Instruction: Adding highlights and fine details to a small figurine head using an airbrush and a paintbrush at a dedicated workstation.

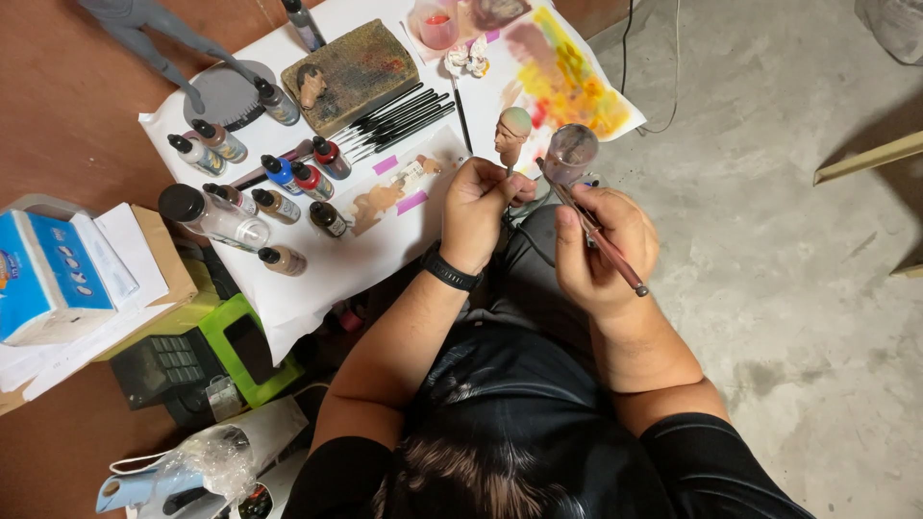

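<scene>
My left hand (478, 213) grips the stick bearing the miniature head (512, 133) above the paper edge. My right hand (604, 248) pinches the paintbrush (598, 234), tip near the head.

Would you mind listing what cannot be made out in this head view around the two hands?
- Stem under the miniature head: hidden inside the left hand.
- Tip of the brush held by the right hand: too small, merging with a rounded translucent thing.
- Grey figurine: upper body cut off by the top edge.
- Dropper bottles: labels too small.
</scene>
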